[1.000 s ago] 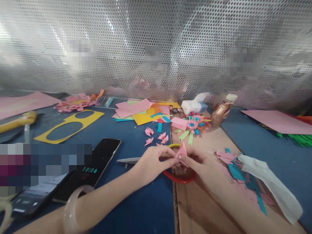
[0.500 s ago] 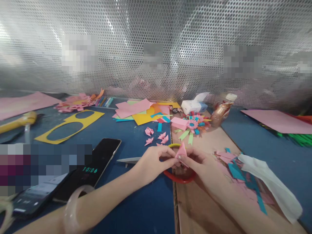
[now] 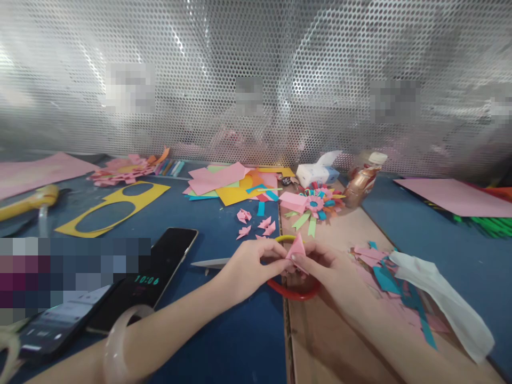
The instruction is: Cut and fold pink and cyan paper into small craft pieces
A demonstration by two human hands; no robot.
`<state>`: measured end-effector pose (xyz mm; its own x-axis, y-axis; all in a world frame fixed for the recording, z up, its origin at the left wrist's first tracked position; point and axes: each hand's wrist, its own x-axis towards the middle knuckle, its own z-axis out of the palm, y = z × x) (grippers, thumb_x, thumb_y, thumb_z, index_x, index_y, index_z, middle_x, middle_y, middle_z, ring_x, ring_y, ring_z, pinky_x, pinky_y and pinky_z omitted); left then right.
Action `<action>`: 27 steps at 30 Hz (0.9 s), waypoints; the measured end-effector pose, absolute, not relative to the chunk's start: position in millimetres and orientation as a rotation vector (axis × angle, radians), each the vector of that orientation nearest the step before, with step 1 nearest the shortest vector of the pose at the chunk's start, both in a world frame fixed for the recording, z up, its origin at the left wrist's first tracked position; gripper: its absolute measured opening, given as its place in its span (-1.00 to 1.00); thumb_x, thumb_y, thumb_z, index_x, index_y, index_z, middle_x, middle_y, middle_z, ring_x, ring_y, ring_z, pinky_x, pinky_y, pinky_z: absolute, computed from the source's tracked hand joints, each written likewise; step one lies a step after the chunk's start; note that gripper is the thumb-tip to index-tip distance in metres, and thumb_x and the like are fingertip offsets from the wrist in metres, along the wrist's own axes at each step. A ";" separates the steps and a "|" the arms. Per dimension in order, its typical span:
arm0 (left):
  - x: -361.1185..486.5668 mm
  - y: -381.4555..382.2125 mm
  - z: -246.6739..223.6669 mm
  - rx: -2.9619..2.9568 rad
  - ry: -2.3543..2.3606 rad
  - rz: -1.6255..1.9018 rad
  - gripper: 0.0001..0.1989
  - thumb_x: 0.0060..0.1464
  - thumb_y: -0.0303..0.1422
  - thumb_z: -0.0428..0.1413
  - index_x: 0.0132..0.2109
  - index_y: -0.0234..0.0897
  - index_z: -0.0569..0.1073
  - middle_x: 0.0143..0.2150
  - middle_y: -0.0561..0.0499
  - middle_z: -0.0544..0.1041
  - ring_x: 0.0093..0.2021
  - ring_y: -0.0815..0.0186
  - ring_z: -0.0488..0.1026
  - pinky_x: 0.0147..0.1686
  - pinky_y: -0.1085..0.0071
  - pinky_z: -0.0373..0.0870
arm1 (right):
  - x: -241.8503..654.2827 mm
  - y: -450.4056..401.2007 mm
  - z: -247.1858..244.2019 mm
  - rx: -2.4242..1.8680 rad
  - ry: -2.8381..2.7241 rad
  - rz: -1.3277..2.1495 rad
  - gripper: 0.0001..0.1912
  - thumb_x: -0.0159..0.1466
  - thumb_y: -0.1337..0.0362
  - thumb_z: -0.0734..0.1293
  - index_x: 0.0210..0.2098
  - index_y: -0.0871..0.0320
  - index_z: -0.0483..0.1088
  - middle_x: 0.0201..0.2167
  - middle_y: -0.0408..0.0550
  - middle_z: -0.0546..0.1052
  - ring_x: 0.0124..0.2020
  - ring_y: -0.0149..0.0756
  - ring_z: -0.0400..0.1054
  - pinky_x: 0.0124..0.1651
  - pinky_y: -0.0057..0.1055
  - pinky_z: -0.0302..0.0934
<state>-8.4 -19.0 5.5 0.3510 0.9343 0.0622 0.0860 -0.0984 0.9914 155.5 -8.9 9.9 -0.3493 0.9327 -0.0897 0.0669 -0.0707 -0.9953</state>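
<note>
Since the earlier frame, the hands have barely moved. At lower centre, the left hand (image 3: 250, 266) and right hand (image 3: 326, 266) pinch the pink paper (image 3: 296, 248) between their fingertips, above the scissors (image 3: 298, 292).

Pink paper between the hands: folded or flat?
Folded: the pink paper rises to a point, with slanting edges, between the left hand and right hand.

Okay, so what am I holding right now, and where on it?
A folded pink paper piece, pinched low at its sides between the left hand and right hand, its point upward.
</note>
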 end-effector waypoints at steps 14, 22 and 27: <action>-8.0 -19.5 6.9 1.483 0.966 0.942 -0.87 -0.04 -0.35 0.08 -0.37 -0.36 0.42 -0.43 0.00 0.51 -0.39 0.34 0.47 -0.31 0.43 0.40 | 157.4 -8.3 8.2 -1.117 -1.547 1.475 -0.70 0.07 0.06 0.29 -0.43 0.22 0.30 -0.51 -0.11 0.43 -0.50 -0.41 0.29 -0.40 -0.44 0.18; -7.0 -18.7 7.2 1.515 0.982 0.937 -0.87 -0.04 -0.35 0.07 -0.37 -0.37 0.41 -0.44 -0.01 0.51 -0.40 0.35 0.47 -0.32 0.44 0.40 | 157.5 -6.8 3.3 -1.096 -1.545 1.485 -0.69 0.06 0.05 0.29 -0.41 0.20 0.31 -0.47 -0.09 0.46 -0.46 -0.38 0.31 -0.37 -0.43 0.20; -7.6 -20.1 7.6 1.568 1.030 0.928 -0.88 -0.06 -0.39 0.08 -0.34 -0.37 0.42 -0.37 -0.03 0.52 -0.36 0.33 0.47 -0.30 0.44 0.40 | 158.7 -7.1 1.6 -1.109 -1.538 1.465 -0.71 0.07 0.07 0.30 -0.40 0.19 0.32 -0.49 -0.13 0.45 -0.50 -0.43 0.28 -0.41 -0.47 0.18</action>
